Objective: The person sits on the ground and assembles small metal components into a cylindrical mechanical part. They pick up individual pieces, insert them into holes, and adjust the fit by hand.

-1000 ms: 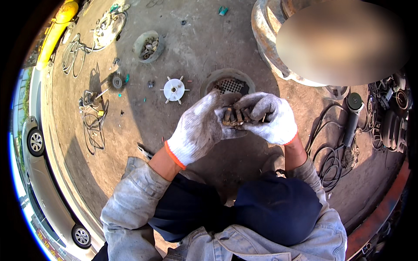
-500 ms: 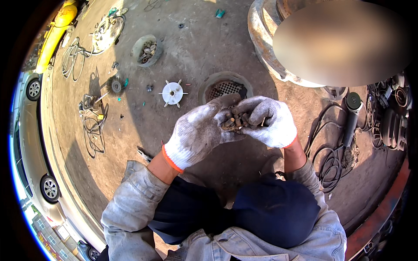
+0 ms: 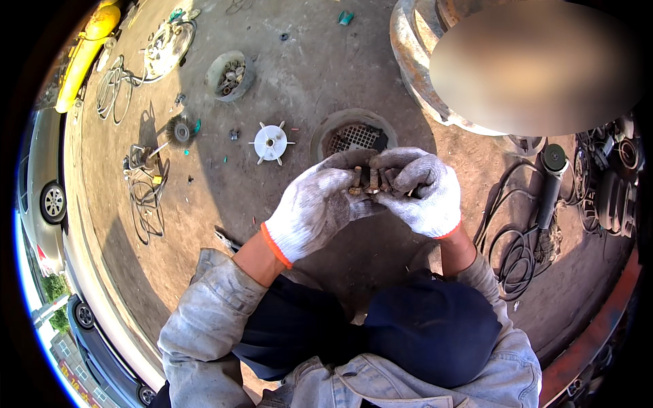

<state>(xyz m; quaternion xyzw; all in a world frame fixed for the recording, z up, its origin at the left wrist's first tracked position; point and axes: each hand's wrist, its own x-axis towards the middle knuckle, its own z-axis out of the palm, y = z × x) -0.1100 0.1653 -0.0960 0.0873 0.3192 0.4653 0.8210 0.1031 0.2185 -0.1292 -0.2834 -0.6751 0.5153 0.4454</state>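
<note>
Several rusty bolts (image 3: pixel 373 179) stand side by side between my two gloved hands, heads toward me and shanks pointing away. My left hand (image 3: pixel 316 196), in a soiled white knit glove with an orange cuff, is closed around the bolts from the left. My right hand (image 3: pixel 430 189), gloved the same way, pinches at them from the right with curled fingers. The fingers partly hide the bolts. Just beyond the hands, a round basin (image 3: pixel 318 138) on the ground holds a dark grid-like piece (image 3: pixel 359 138).
A white spoked fan wheel (image 3: pixel 271 143) lies beyond my left hand. Farther off stands a bucket of metal parts (image 3: pixel 231 77). At left is a wire-wheel tool (image 3: pixel 141 158) with cable; at right, an angle grinder (image 3: pixel 548 194) with coiled cable. A large rusty ring (image 3: pixel 411 75) stands far right.
The bolts, earlier lying jumbled between my fingers, now stand lined up and more visible. My hands have shifted only slightly. Outside at left, a silver car has moved along and a dark one shows more.
</note>
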